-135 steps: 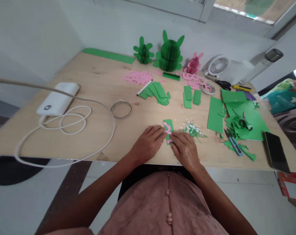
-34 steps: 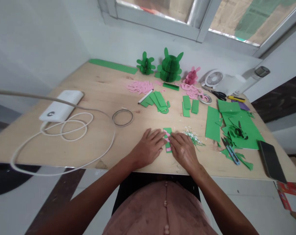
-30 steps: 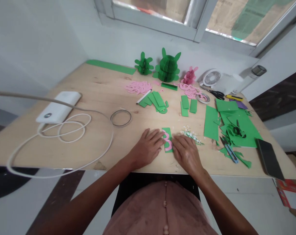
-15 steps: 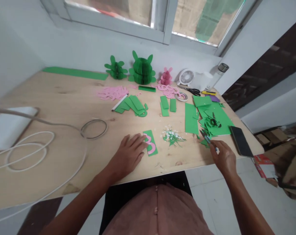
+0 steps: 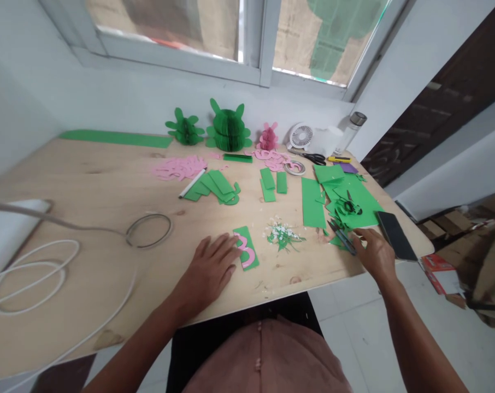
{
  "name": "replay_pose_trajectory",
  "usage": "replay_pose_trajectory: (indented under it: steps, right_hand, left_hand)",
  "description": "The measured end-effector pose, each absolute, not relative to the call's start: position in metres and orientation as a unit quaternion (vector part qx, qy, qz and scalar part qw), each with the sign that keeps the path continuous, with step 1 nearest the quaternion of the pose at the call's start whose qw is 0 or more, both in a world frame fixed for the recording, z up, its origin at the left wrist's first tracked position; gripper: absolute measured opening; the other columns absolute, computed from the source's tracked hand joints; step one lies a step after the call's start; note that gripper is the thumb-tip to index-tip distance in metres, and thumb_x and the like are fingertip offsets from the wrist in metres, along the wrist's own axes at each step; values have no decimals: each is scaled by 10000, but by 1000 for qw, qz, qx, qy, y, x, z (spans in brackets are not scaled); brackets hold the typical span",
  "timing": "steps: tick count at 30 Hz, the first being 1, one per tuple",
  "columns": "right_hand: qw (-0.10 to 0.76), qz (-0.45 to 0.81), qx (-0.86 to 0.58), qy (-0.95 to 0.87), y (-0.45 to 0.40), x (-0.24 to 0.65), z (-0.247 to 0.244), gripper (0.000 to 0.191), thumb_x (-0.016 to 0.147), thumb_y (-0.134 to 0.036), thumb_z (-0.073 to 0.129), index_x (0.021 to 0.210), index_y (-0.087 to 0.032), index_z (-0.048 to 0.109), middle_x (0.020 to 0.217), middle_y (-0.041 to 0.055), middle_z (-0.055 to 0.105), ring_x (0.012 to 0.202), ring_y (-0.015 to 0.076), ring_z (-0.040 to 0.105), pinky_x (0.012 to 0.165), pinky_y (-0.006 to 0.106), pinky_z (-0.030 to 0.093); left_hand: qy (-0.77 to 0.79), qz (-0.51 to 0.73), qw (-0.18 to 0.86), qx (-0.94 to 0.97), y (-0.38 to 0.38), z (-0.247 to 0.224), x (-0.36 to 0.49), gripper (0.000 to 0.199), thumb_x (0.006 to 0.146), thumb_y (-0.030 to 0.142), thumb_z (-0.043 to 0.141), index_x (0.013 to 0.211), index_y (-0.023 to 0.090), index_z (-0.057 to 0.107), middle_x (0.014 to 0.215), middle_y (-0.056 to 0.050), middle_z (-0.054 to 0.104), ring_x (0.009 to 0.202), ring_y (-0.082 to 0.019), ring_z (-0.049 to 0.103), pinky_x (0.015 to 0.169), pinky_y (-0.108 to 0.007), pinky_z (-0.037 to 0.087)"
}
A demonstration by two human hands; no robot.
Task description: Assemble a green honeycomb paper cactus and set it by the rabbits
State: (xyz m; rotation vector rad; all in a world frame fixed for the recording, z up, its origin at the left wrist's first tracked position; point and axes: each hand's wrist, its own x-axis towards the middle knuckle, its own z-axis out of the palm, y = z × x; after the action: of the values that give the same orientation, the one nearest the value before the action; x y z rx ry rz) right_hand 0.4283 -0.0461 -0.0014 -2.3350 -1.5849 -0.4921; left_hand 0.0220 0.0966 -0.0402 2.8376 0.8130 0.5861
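My left hand (image 5: 208,268) lies flat with its fingers spread. Its fingertips rest at the left edge of a small green paper card (image 5: 252,254) that carries a pink curved cutout (image 5: 247,256), shaped like a 3. To the right, my right hand (image 5: 373,252) is beside a slim grey tool with a dark pointed tip (image 5: 344,239), which lies on green scraps; its exact kind is unclear. My right fingers are loosely bent near the tool's rear end and look apart. Between my hands sits a small heap of white and green paper bits (image 5: 283,234).
Green paper sheets (image 5: 313,203), dark-handled scissors (image 5: 315,159), a tape roll (image 5: 294,167) and a phone (image 5: 396,236) lie at the right. Pink strips (image 5: 180,167) and green honeycomb figures (image 5: 228,130) are farther back. A white cable (image 5: 127,297) loops at the left.
My right hand has lowered the pointed tool onto the green scraps and loosened its fingers from it. My left hand stays at the green card. The camera view has shifted slightly.
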Motion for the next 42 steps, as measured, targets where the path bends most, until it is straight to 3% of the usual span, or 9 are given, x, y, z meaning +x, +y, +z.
replay_pose_trajectory:
  steps: [9,20,26,32,42]
  right_hand:
    - [154,-179,-758,-608,-4,417,7,272,862,-323,480,905,-170,701,858,109,715,774,237,649,663,317,456]
    - [181,-136,-647,-728,101,340,17,262,897,-291,472,936,-174,703,859,87,721,794,214,659,709,314,469]
    - [95,-147,-590,-788,167,255,32,229,931,-250,473,994,-190,685,918,88,713,837,216,636,715,313,413]
    - [20,-149,-507,-849,233,177,41,214,936,-150,446,925,-165,659,925,117,689,912,245,592,760,346,354]
    - [-80,-162,-416,-891,291,125,28,275,933,-100,396,1027,-101,655,1030,181,678,952,264,582,776,373,339]
  left_hand:
    - [274,187,63,941,96,-35,22,341,917,231,394,1190,230,598,1383,-54,542,1304,-260,432,1096,-496,268]
    - [288,181,52,939,91,-38,20,310,933,282,433,1204,248,580,1430,-41,480,1348,-267,361,1121,-509,216]
    - [292,179,45,938,91,-38,20,311,930,316,454,1211,261,574,1433,-45,469,1343,-265,362,1127,-508,209]
    - [296,179,51,937,90,-36,19,310,923,309,460,1208,250,569,1420,-61,473,1342,-278,361,1119,-536,225]
    - [303,197,66,930,90,-39,17,297,940,300,426,1200,257,562,1387,-73,498,1348,-282,356,1115,-571,225]
